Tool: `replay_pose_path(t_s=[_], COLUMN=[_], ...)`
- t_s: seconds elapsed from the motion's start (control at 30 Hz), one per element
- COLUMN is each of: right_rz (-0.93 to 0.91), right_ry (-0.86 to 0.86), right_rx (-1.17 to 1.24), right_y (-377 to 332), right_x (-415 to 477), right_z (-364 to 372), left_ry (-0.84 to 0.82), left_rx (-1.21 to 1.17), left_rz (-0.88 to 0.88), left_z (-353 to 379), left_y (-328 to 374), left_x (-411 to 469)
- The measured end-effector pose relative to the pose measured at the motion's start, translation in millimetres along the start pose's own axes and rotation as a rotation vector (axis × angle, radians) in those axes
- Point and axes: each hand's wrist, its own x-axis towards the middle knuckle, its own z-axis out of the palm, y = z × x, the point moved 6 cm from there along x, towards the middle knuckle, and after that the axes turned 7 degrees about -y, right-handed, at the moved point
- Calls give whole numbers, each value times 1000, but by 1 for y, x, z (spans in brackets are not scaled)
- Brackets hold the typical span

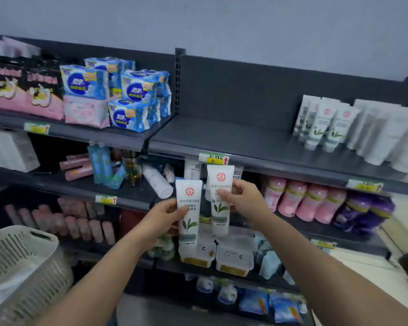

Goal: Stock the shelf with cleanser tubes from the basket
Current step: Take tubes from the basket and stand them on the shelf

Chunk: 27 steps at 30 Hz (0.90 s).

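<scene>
Each of my hands holds one white cleanser tube with a red round logo and a green leaf, cap end down. My left hand [166, 214] grips the lower tube [188, 222] by its left edge. My right hand [242, 196] grips the higher tube [219, 210] by its right side. Both tubes hang in front of the second shelf level, below the dark top shelf [222, 137]. Several matching tubes [320, 128] stand upright at the right of that top shelf. The pale slatted basket [21, 262] sits at the lower left.
Blue and pink pad packs [127, 95] fill the top shelf's left section. A yellow price tag [213, 158] hangs on the shelf edge just above the tubes. Pink bottles [302, 201], clear boxes [234, 255] and other goods crowd the lower shelves.
</scene>
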Motion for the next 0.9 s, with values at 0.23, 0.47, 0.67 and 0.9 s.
replay_pose_path(t_s=[0.23,0.47,0.67,0.9], right_rz=[-3,-39,-97,-172], right_ry=[103,299,441,531], right_rx=[20,80,106,81], right_y=[10,8,4,-9], right_x=[-38,-57,-51,-18], right_z=[-75,-148,-212,-288], left_ry=[-56,-179,-250,-321], left_rx=[74,187,81,24], left_rz=[69,166,228,340], left_z=[71,134,181,225], left_y=[34,78,123,176], left_x=[21,47,87,155])
